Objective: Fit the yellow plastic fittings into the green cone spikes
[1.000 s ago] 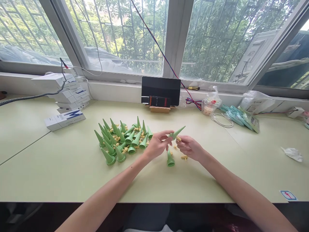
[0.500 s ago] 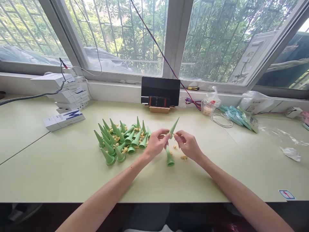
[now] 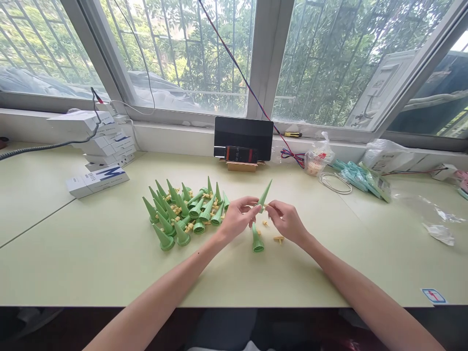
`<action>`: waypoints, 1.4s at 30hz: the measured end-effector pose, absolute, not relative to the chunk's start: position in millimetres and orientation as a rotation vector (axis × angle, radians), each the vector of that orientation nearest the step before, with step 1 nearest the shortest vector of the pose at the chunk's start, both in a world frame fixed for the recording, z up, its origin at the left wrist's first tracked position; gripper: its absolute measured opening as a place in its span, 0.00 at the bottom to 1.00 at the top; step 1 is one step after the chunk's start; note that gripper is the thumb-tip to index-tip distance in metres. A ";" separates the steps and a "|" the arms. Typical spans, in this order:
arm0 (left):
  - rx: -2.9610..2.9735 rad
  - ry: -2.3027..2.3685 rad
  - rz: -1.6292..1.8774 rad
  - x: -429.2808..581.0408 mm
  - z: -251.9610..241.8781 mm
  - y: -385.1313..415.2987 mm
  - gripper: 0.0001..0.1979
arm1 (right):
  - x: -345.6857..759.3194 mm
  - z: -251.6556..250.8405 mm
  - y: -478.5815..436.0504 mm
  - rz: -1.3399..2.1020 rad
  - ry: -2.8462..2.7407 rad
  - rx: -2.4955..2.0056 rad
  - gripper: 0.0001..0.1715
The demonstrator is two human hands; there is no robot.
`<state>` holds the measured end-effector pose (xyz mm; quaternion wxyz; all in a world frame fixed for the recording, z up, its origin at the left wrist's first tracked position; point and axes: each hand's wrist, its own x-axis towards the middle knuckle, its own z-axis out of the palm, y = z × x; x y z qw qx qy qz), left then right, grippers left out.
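Note:
A green cone [image 3: 264,193], its tip up and leaning right, is pinched at its base by my left hand [image 3: 240,214]. Close against its right side, my right hand [image 3: 286,218] pinches a small yellow piece [image 3: 266,206]. Below the hands another green cone [image 3: 258,241] lies with its open end toward me. Small yellow pieces [image 3: 279,239] lie on the table beside it. Left of my left hand is a pile of several green cones [image 3: 183,207] mixed with small yellow pieces.
On the pale green table [image 3: 109,263], white boxes [image 3: 98,180] stand at the left. A tablet [image 3: 243,134] and phone [image 3: 240,154] lean at the back. Plastic bags [image 3: 319,155], a coiled cable [image 3: 334,183] and teal packets [image 3: 360,178] lie at the right.
The held cone stands slightly more upright and a little lower. Both hands have shifted very slightly, keeping their pinches.

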<state>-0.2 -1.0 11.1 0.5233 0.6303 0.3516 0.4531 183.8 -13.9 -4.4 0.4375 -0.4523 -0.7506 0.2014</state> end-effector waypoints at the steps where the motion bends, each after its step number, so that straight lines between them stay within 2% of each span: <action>1: 1.507 0.840 1.084 -0.2 11.1 -1.0 0.19 | 184.1 -4.5 -13.9 0.507 -1.864 -1.126 0.19; 6: 1.483 0.813 1.078 0.0 10.0 -0.5 0.18 | 184.9 -5.6 -14.5 0.602 -1.819 -1.141 0.18; 17: 1.461 0.807 1.072 -0.3 6.1 2.0 0.20 | 180.2 -1.2 -15.7 1.114 -1.540 -1.048 0.20; 29: 1.461 0.812 1.058 -0.4 7.7 1.3 0.20 | 177.1 2.6 -15.3 1.199 -1.464 -1.018 0.22; 38: 1.524 0.863 1.056 -0.2 2.4 2.4 0.20 | 184.1 -0.2 -8.6 1.882 -1.008 -0.895 0.19; 42: 1.557 0.874 1.083 1.8 1.8 1.5 0.19 | 181.0 2.6 -10.0 1.798 -1.066 -0.940 0.21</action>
